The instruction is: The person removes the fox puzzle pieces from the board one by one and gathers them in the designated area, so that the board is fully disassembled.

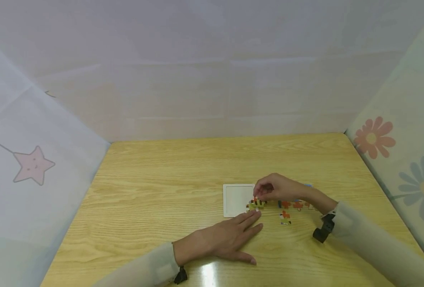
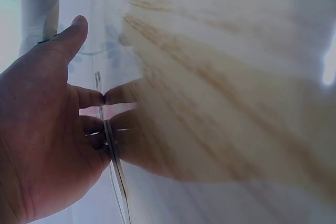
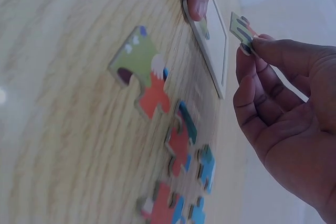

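Observation:
My right hand (image 1: 277, 188) pinches a green jigsaw piece with dark stripes and a bit of orange (image 3: 242, 31) between thumb and fingers. In the right wrist view that piece is raised above the white puzzle tray (image 1: 234, 201). My left hand (image 1: 226, 238) lies low over the table with its fingers stretched out, fingertips at the tray's lower right corner. Under one of those fingertips part of a green piece (image 3: 206, 29) shows in the tray. The left wrist view shows the left palm (image 2: 47, 124) side-on, fingertips meeting their reflection on the shiny tabletop.
A green and orange jigsaw piece (image 3: 134, 59) lies alone on the wooden table (image 1: 154, 179), right of the tray. Beyond it are several red and blue pieces (image 3: 180, 142), partly hidden by my right forearm in the head view. Pale printed curtains stand behind and at both sides.

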A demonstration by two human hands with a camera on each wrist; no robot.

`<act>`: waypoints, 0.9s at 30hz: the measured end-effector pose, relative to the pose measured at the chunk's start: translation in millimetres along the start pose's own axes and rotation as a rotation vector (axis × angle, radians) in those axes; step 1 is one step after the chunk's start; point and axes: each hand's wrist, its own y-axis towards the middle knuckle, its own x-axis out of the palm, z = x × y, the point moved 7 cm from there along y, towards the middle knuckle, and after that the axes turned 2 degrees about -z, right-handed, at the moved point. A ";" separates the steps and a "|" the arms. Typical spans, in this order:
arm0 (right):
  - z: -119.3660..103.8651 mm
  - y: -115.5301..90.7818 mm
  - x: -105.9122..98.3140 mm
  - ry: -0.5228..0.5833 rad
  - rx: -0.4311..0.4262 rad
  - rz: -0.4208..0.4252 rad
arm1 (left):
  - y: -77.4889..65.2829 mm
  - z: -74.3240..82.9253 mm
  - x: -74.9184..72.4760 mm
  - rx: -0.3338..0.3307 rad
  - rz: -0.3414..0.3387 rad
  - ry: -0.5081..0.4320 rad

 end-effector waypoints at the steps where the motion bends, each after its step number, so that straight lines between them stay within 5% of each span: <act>1: 1.2 -3.3 -0.9 0.002 0.007 0.003 | 0.0 -0.2 0.1 0.000 0.000 -0.002; 27: 15.5 -75.9 -13.1 0.020 0.044 0.038 | 0.8 -0.5 0.2 -0.005 -0.008 -0.007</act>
